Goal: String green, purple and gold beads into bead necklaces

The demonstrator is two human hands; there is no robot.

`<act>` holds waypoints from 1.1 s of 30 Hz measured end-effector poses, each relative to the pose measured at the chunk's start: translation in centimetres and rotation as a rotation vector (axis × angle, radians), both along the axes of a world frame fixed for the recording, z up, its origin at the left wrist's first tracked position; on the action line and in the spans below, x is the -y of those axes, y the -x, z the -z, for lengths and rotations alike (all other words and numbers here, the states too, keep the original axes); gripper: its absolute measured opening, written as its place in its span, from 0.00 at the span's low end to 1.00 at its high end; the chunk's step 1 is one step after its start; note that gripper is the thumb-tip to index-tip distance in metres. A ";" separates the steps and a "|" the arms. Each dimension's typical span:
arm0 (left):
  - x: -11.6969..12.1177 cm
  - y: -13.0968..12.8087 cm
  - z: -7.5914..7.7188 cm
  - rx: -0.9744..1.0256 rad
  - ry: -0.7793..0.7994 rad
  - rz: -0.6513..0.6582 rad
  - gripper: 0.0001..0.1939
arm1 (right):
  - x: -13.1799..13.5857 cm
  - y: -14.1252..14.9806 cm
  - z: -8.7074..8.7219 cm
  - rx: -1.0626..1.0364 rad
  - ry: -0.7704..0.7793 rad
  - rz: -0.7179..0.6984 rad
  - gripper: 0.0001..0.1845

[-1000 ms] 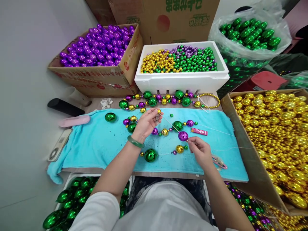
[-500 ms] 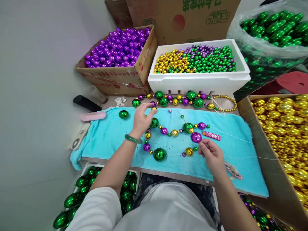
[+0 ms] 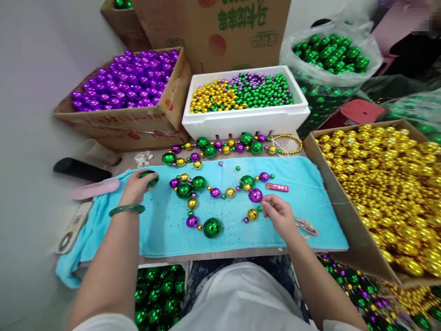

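Observation:
My left hand (image 3: 133,187) reaches to the left part of the turquoise towel (image 3: 165,239), its fingers closed around a loose large green bead (image 3: 150,178). A green bangle (image 3: 127,209) circles that wrist. With the fingertips of my right hand (image 3: 278,214) I pinch the right edge of a large purple bead (image 3: 255,195), from which a thin thread runs up and left. Between my hands a bead strand (image 3: 192,202) of green, purple and gold bends round on the towel. Its lower stretch holds a large green bead (image 3: 212,227), bare string and a gold bead (image 3: 252,214).
Behind the towel lies another bead garland (image 3: 210,151). Farther back stand a carton of purple beads (image 3: 172,108) and a white foam box (image 3: 241,120). A gold-bead carton (image 3: 344,214) borders the right. A small pink box (image 3: 277,187) and pink snips (image 3: 306,227) lie on the towel.
My left hand has moved left from the strand to the loose green bead and closed on it. My right hand keeps its pinch at the purple bead. The view has shifted right.

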State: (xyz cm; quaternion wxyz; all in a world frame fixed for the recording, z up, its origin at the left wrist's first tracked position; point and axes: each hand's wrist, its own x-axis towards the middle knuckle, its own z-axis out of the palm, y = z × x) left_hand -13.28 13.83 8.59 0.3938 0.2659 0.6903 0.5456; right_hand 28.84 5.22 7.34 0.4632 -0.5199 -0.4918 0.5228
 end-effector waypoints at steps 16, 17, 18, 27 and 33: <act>2.4 -18.4 -4.1 0.920 -0.121 0.094 0.04 | 1.7 1.0 0.5 0.144 -0.031 -0.121 0.14; 2.4 -18.6 -4.1 0.925 -0.121 0.102 0.05 | 1.7 0.9 0.6 0.151 -0.033 -0.117 0.14; 2.4 -18.7 -4.1 0.924 -0.122 0.110 0.06 | 1.7 0.8 0.6 0.156 -0.035 -0.113 0.14; 2.5 -18.5 -4.2 0.895 -0.139 0.114 0.10 | 1.6 0.3 0.9 0.145 -0.055 -0.119 0.12; 2.9 -19.5 -3.7 0.724 -0.266 0.104 0.17 | 1.6 0.4 0.8 0.156 -0.047 -0.115 0.13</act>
